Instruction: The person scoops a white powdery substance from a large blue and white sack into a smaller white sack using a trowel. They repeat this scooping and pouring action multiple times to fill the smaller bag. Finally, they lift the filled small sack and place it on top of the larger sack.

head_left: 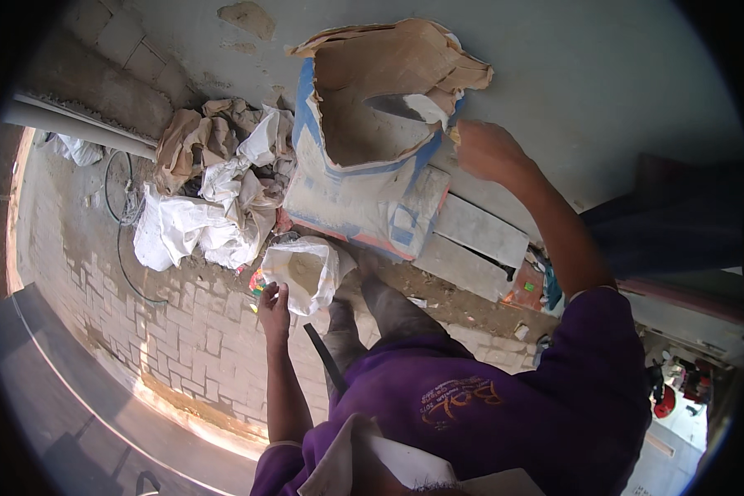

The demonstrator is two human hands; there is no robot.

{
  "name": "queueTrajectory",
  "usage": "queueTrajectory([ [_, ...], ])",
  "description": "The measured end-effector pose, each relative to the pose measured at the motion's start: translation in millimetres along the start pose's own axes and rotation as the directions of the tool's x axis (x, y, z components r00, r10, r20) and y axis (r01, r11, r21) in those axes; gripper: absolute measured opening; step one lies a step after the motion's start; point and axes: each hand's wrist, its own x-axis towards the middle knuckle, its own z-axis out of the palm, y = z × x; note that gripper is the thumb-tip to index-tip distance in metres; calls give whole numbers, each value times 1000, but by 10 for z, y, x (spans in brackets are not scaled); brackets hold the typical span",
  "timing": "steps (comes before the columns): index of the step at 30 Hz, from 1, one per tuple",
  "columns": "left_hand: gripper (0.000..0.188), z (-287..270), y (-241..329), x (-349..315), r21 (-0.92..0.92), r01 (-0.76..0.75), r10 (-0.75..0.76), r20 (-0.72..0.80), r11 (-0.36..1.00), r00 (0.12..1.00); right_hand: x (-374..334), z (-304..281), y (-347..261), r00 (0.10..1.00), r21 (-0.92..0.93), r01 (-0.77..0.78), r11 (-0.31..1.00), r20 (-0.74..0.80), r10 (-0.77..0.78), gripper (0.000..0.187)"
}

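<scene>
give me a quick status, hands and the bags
Left hand grips rim of small white bag, held open. Right hand holds trowel inside torn cement sack. Empty sacks piled beside it, nothing blocking.

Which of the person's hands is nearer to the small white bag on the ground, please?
Left. The left hand grips the edge of the small white bag; the right hand is up at the big torn sack, holding a trowel.
</scene>
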Motion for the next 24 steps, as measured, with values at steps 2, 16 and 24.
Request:
queueTrajectory([
  [2,60,340,938,195,-17,-121,122,65,992,990,163,-22,-61,1000,14,16,1000,20,-17,23],
  [16,79,1709,2747,1373,500,-317,269,169,806,948,-1711,2610,1177,926,437,-321,841,329,182,36],
  [24,53,1678,2762,1087,388,-383,260,333,839,906,-1873,2855,962,927,582,-342,738,335,165,36],
])
